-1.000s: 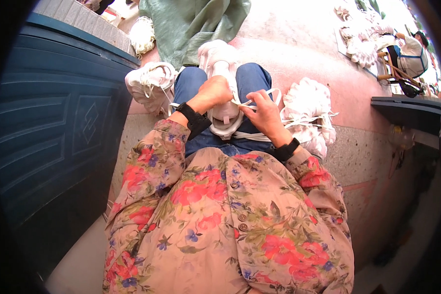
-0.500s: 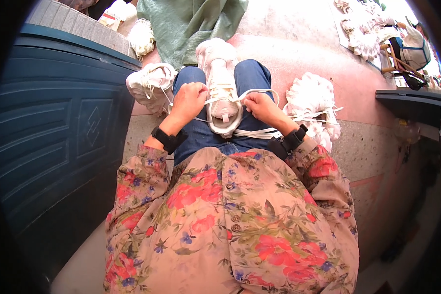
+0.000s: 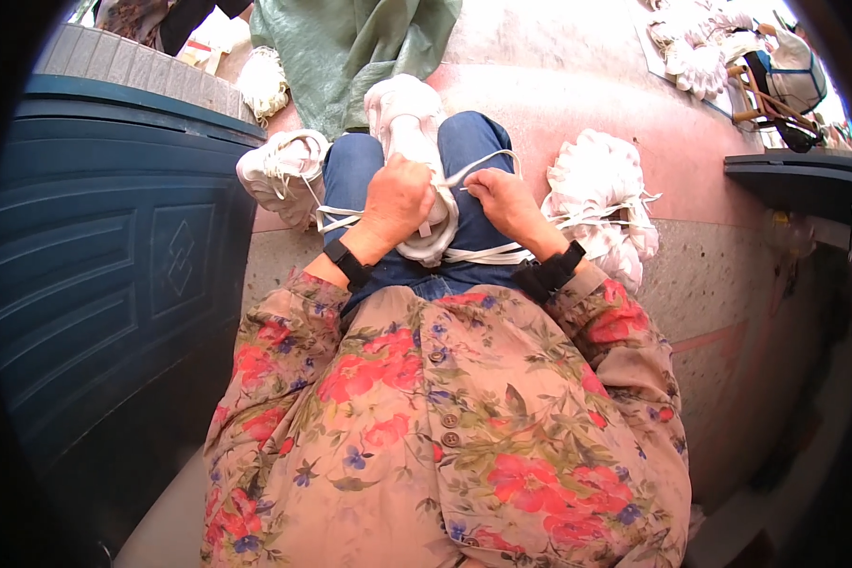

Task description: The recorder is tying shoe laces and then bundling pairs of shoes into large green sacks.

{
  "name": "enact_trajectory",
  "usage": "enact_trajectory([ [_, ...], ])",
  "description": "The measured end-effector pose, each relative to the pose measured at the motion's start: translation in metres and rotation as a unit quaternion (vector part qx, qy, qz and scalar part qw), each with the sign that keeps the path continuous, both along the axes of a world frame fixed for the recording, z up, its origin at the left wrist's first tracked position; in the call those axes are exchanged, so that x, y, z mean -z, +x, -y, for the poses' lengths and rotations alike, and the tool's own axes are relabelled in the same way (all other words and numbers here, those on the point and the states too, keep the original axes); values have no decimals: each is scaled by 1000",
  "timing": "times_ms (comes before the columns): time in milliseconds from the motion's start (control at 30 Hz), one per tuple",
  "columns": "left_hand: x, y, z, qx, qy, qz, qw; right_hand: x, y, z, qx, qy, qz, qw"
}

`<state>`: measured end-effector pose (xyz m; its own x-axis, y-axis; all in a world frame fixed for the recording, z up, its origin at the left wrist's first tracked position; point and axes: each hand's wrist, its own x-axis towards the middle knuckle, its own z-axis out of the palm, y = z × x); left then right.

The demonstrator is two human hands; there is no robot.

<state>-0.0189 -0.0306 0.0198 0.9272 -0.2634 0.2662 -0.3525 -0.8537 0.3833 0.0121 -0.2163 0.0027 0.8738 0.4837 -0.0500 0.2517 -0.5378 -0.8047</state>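
A white sneaker (image 3: 405, 99) lies along my lap between my knees, toe pointing away and heel toward me. My left hand (image 3: 400, 197) is closed over its lacing, hiding most of the eyelets and tongue. White shoelace trails beside that wrist; the left fingertips are partly hidden but appear to pinch the lace at the shoe's right edge. Just right of the sneaker, my right hand (image 3: 504, 201) pinches the white shoelace (image 3: 488, 159), which arches up over my right knee. More lace strands lie across my right thigh.
Another white sneaker (image 3: 286, 170) with loose laces sits left of my knee. On the right is a bundle of white laces (image 3: 594, 185). Green cloth (image 3: 355, 57) hangs ahead. A blue panelled cabinet (image 3: 123, 218) stands at left, a dark ledge (image 3: 795, 175) at right.
My left hand has moved right, from the sneaker's left side onto its lacing. The right hand stays nearly in place, still pinching lace. The view has shifted slightly.
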Motion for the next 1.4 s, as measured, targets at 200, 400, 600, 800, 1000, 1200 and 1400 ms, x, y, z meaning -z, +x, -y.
enact_trajectory([
  [200,-1,14,-1,-138,-172,-110,969,8,5,-20,-3,-66,163,984],
  [400,-4,24,-12,-117,-313,-219,917,6,11,-33,-59,-150,198,967],
  [600,0,15,-13,-121,-446,-285,840,7,-6,-42,-104,-167,299,934],
  [800,-9,31,-23,-98,-453,-299,834,0,-10,-47,-90,-199,257,942],
  [1000,-9,69,-20,-78,-498,-270,820,6,7,-40,-131,-91,296,942],
  [1200,-14,72,-17,-96,-470,-333,812,-20,9,-51,-212,-270,360,867],
  [1400,-16,77,-6,-100,-434,-354,822,-110,10,-43,-25,49,467,883],
])
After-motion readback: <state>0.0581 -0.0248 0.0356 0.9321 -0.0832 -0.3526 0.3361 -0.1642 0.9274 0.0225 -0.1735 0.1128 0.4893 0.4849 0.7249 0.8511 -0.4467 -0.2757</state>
